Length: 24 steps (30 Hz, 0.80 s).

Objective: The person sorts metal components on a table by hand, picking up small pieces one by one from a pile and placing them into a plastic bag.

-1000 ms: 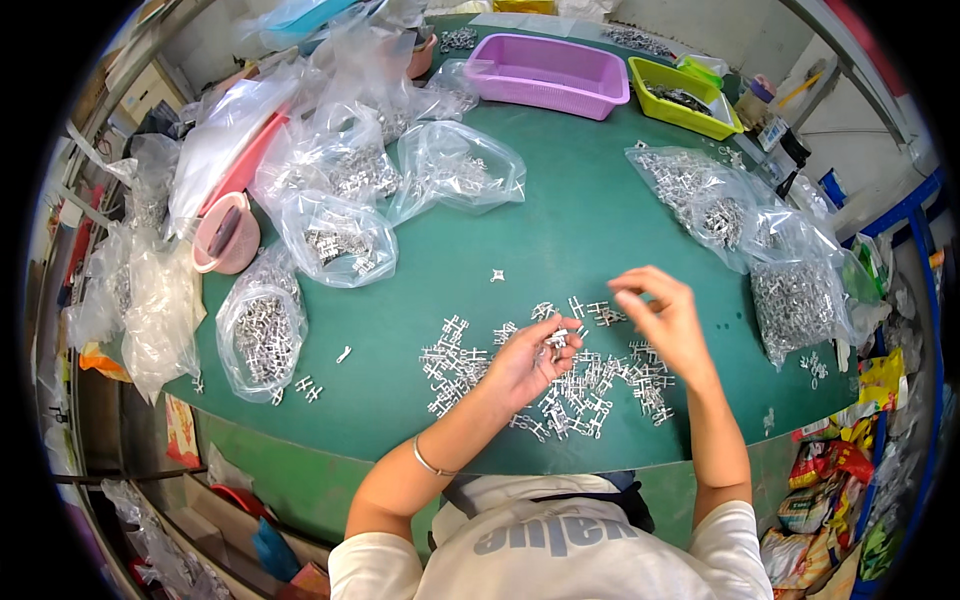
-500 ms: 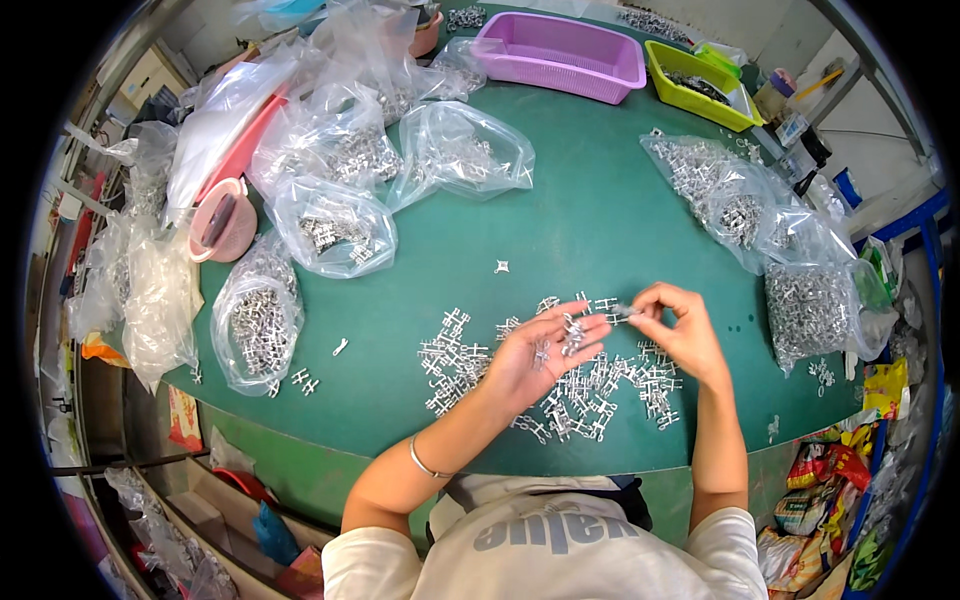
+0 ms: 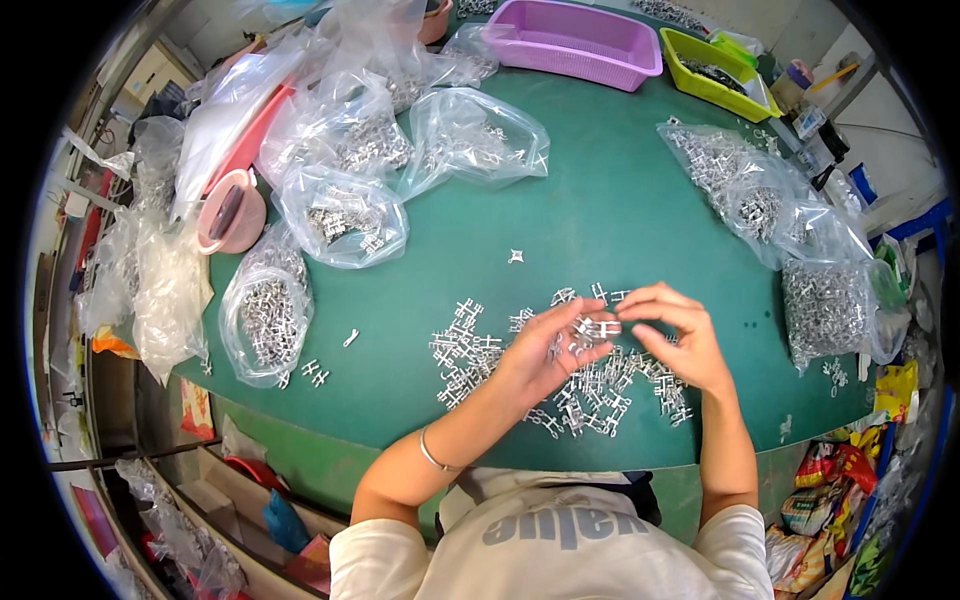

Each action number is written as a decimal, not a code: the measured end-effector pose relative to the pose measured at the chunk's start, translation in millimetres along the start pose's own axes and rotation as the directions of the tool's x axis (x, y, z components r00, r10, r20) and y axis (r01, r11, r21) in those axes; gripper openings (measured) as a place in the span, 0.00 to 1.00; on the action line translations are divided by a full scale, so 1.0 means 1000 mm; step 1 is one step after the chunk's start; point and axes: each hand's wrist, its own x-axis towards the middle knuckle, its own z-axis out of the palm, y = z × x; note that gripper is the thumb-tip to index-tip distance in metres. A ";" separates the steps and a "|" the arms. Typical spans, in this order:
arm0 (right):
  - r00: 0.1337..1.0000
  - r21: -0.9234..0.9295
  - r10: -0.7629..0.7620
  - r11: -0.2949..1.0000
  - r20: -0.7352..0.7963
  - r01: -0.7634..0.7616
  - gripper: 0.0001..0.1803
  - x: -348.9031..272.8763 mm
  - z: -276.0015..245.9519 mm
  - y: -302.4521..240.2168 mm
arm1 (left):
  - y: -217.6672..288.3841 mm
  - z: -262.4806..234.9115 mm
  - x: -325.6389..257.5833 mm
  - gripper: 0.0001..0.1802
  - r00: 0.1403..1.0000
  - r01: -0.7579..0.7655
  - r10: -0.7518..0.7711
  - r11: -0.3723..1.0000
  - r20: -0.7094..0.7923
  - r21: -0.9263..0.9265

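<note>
My left hand (image 3: 532, 362) is turned palm up, its fingers partly curled around several small silver metal pieces (image 3: 586, 330). Close to its fingertips is my right hand (image 3: 688, 345), with thumb and fingers apart and nothing visible between them. Below and beside both hands spreads a loose heap of H-shaped silver metal pieces (image 3: 462, 368) on the green table (image 3: 440, 250). A single square-ended piece (image 3: 516, 257) lies farther off by itself. The exact shape of the pieces in my palm is too small to tell.
Clear plastic bags of metal pieces stand at left (image 3: 268, 320) and right (image 3: 825, 305). A pink basket (image 3: 232, 215) sits at the left. Across the far edge are a purple basket (image 3: 575, 45) and a yellow-green basket (image 3: 715, 80). A few stray pieces (image 3: 315, 373) lie near the left bag.
My right hand's fingers have gone from pinched on a small blurred piece to spread apart. The left fingers have curled more around the pieces. The whole view has shifted slightly.
</note>
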 end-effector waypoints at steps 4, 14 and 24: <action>0.954 0.045 0.266 0.964 -0.138 -0.263 0.08 -0.001 -0.005 0.017 | 0.017 -0.002 -0.003 0.10 0.991 -0.123 0.120 0.991 -0.052 -0.049; 0.994 -0.409 0.086 0.911 0.065 -0.052 0.17 0.006 0.025 0.011 | 0.045 -0.004 -0.009 0.11 0.929 -0.367 0.300 0.807 -0.215 -0.462; 0.978 -0.512 -0.011 0.851 0.208 0.119 0.09 0.027 0.037 0.013 | 0.051 -0.020 -0.006 0.08 0.892 -0.444 0.426 0.766 -0.151 -0.466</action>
